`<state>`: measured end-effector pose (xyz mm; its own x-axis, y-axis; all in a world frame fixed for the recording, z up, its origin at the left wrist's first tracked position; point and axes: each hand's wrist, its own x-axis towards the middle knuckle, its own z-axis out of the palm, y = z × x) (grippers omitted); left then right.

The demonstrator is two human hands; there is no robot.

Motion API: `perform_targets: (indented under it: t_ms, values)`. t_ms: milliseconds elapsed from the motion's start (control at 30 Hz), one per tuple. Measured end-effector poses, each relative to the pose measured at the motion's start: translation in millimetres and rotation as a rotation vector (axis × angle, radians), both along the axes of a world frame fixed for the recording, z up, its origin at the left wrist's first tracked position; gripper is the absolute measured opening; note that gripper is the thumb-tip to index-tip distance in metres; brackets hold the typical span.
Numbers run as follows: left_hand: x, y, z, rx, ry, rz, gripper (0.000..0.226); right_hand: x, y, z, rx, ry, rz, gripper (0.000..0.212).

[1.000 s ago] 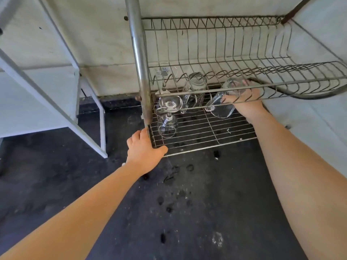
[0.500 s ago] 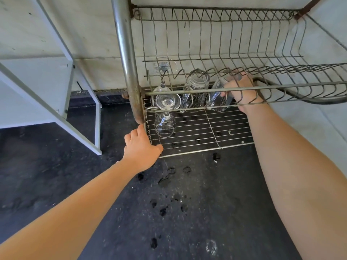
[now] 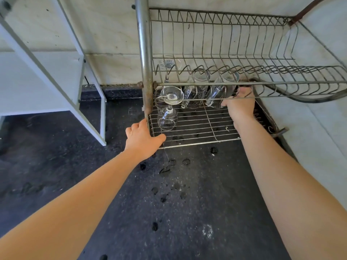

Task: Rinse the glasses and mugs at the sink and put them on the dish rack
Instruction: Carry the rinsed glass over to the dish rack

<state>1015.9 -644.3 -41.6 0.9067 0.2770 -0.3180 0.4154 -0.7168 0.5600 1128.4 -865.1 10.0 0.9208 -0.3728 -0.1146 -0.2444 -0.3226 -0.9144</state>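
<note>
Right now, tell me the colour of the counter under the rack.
The counter is black with fine pale speckles, best seen in the head view.

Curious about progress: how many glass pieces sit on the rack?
4: front stemmed glass and rear stemmed glass at left, middle mug, right mug held by the right hand.

One wide-angle camera, worn on the head, faces forward and steeply down. The dark counter (image 3: 187, 203) fills the lower frame. The dish rack (image 3: 144, 53) stands near, upper right, against the wall (image 3: 112, 34). The left arm (image 3: 75, 203) and right arm (image 3: 291, 184) enter from the lower corners.
</note>
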Motion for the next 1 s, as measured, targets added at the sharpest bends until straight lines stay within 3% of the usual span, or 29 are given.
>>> perform_targets:
  t_ms: [133,300,433,800,1000]
  values:
    - [-28.6,3.0,20.8,-0.139,-0.015,0.083,0.071,-56.6,16.7,-3.5,-0.119,0.031,0.069,0.041]
    - [-89.3,26.6,43.5,-0.229,-0.048,0.132,0.061,-143.0,68.5,-2.4,-0.107,0.07,0.299,0.03]
    - [-163.4,68.1,59.6,-0.184,-0.058,0.203,0.051,-210.8,133.4,8.1,-0.112,0.082,0.524,0.026]
    - [-449.1,231.0,86.3,-0.043,-0.098,0.602,0.04,-431.3,340.4,31.2,-0.33,0.072,1.199,0.026]
    - [-635.3,313.3,95.5,0.068,-0.126,0.832,0.036,-585.2,452.4,37.2,-0.358,0.055,1.445,0.024]
